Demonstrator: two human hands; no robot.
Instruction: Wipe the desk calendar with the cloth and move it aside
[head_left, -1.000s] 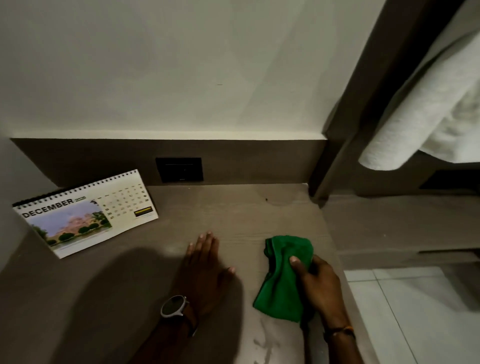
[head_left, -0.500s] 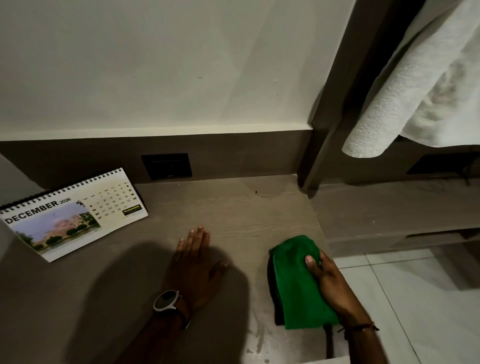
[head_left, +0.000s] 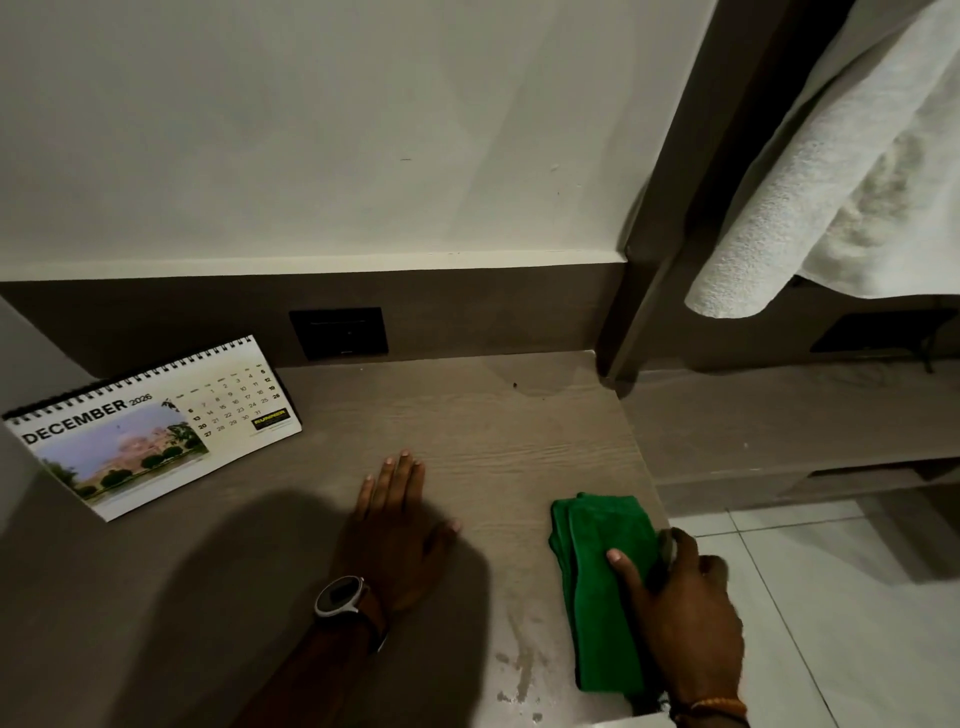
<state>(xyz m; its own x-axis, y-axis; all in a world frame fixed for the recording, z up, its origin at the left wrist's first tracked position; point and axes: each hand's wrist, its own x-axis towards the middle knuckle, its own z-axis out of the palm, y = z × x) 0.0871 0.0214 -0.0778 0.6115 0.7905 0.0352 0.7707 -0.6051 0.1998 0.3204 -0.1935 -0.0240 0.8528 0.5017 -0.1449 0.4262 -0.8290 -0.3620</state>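
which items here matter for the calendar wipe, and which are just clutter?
Job:
- desk calendar, standing at the desk's back left, untouched
- green cloth, folded, at the desk's right edge
- right hand, gripping the cloth
- left hand, flat on the desk

Not part of it:
- white towel, hanging upper right
- black wall socket
- wristwatch

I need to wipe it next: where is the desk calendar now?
In the head view, the desk calendar stands at the desk's far left, near the back panel, apart from the left hand.
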